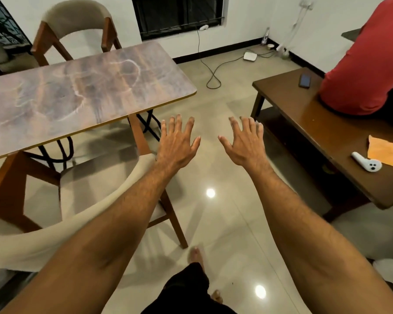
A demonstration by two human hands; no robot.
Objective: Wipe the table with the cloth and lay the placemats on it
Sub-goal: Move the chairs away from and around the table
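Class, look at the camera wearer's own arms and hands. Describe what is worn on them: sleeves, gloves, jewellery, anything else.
Nothing shows on them. The left hand and right hand are bare: no gloves, no rings visible. Both forearms are uncovered down to the frame edge, with no sleeves, watch or bands, and fine hair along them.

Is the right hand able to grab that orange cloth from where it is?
Probably yes. The right hand is open and empty, and the orange cloth lies on the brown table to its right, with nothing standing between them.
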